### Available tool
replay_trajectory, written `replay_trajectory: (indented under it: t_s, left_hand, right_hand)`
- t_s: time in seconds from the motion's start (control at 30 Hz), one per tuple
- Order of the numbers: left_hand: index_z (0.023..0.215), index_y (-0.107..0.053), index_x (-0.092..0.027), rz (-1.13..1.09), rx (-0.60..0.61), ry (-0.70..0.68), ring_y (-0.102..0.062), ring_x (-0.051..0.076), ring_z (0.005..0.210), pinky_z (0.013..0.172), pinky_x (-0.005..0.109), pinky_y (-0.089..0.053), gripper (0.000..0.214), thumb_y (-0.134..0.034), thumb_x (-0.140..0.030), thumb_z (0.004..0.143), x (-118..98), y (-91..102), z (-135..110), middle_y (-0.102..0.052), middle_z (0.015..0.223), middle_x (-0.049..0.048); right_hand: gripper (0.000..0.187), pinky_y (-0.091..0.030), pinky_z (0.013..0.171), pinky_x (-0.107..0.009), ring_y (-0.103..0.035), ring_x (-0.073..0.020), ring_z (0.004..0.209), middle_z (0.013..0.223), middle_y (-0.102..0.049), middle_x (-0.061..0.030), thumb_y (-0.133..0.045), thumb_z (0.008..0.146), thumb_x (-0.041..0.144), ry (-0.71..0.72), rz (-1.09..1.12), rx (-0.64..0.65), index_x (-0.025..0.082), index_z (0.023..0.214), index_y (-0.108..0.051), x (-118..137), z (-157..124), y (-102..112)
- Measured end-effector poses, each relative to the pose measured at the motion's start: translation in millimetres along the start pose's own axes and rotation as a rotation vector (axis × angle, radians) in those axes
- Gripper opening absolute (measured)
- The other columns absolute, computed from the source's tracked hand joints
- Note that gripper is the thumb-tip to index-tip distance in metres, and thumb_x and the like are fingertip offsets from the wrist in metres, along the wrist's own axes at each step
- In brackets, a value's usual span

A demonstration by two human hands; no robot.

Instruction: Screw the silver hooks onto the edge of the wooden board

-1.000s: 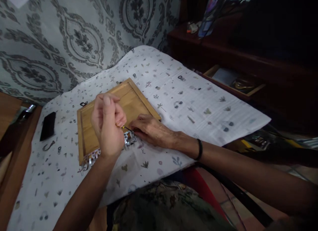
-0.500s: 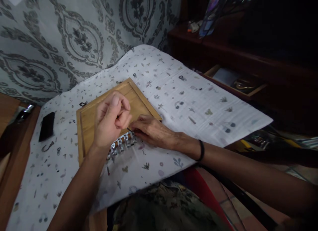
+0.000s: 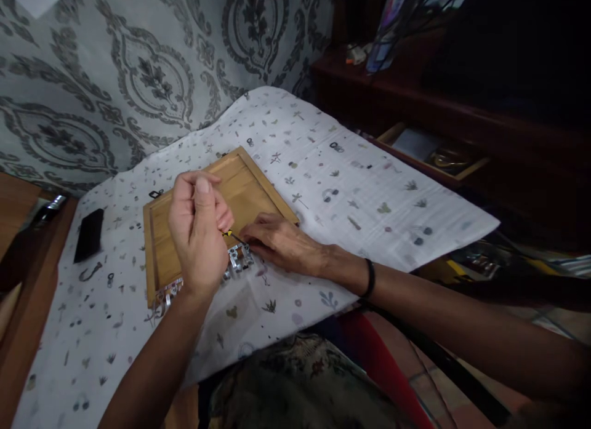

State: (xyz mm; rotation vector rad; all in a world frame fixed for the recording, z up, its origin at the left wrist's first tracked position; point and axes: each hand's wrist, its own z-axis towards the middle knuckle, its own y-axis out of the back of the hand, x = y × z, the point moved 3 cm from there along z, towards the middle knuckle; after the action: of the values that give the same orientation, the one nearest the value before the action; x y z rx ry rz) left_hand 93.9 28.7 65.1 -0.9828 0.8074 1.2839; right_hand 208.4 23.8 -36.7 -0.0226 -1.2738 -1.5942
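While the thin dark tool with a yellow bit (image 3: pixel 232 235) is pinched in the closed fingers of the left hand (image 3: pixel 198 232), its tip is pointed at the shiny silver strip of little metal links (image 3: pixel 237 260). That strip is laid along the near edge of the flat light-brown wooden tray (image 3: pixel 249 183), and part of it is hidden under the left hand. The right hand (image 3: pixel 281 244) is laid palm down just beside the tool tip, with its fingertips pressed on the end of the strip. Whether the strip is pinched or only pushed down cannot be told.

A finger could be poked, because the sharp tip is very near the right fingertips and could slip if it is pushed too hard. The strip could be scratched or bent by the same slip. If it is not held firmly, the strip could be slid off the tray edge onto the white cloth with small printed pictures (image 3: pixel 369 201). A tiny part that pops loose could be lost among those prints. The small spot could also be missed, since the light is dim. The small black block (image 3: pixel 88 234) and the grey metal hook (image 3: pixel 90 272) are lying well apart on the left, so a bump there is not likely.
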Motion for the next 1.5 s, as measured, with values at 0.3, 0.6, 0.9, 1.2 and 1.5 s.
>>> replay_trajectory:
  t_s: [0.3, 0.6, 0.9, 1.2, 1.5]
  left_hand:
    - [0.069, -0.062, -0.021, -0.096, 0.18, 0.083, -0.01, 0.005, 0.039, 0.037, 0.022, -0.013, 0.041, -0.083, -0.053, 0.084, 4, -2.5, 16, -0.017, 0.047, -0.011]
    - [0.074, -0.063, -0.022, -0.073, 0.378, 0.092, -0.019, 0.006, 0.038, 0.038, 0.023, -0.02, 0.039, -0.071, -0.055, 0.094, 7, 1.8, 18, -0.025, 0.047, -0.0092]
    - [0.076, -0.063, -0.02, -0.037, 0.035, 0.001, -0.023, 0.007, 0.044, 0.041, 0.023, -0.023, 0.037, -0.077, -0.052, 0.09, 2, -0.3, 2, -0.03, 0.052, -0.0084]
    - [0.07, -0.062, -0.022, -0.116, 0.346, 0.114, -0.006, 0.005, 0.037, 0.036, 0.022, -0.012, 0.038, -0.077, -0.051, 0.09, 8, 2.2, 21, -0.016, 0.045, -0.0112]
    - [0.07, -0.061, -0.019, -0.164, 0.614, 0.124, -0.01, 0.003, 0.036, 0.036, 0.017, -0.015, 0.04, -0.07, -0.047, 0.096, 1, -6.8, 15, -0.02, 0.046, -0.0108]
  right_hand:
    - [0.013, -0.047, 0.083, -0.032, -0.057, -0.0216, 0.093, 0.096, -0.064, -0.0105, -0.056, 0.102, 0.014, -0.016, 0.011, 0.02, 0.014, 0.111, -0.066, 1, 1, 1]
    - [0.013, -0.047, 0.081, -0.031, -0.056, -0.0216, 0.091, 0.095, -0.064, -0.0101, -0.056, 0.102, 0.012, -0.011, 0.018, 0.01, 0.014, 0.11, -0.066, 1, 1, 0]
    - [0.01, -0.048, 0.084, -0.032, -0.059, -0.0216, 0.092, 0.096, -0.067, -0.0107, -0.059, 0.101, 0.013, -0.011, -0.013, 0.015, 0.013, 0.108, -0.066, 2, 1, 2]
    - [0.012, -0.047, 0.081, -0.032, -0.056, -0.0217, 0.09, 0.095, -0.064, -0.0103, -0.059, 0.1, 0.012, -0.008, -0.007, 0.016, 0.014, 0.109, -0.066, 1, 2, 1]
    - [0.01, -0.047, 0.082, -0.033, -0.056, -0.0205, 0.087, 0.091, -0.064, -0.0082, -0.056, 0.101, 0.012, 0.003, 0.0, 0.029, 0.015, 0.105, -0.065, 2, 1, 4]
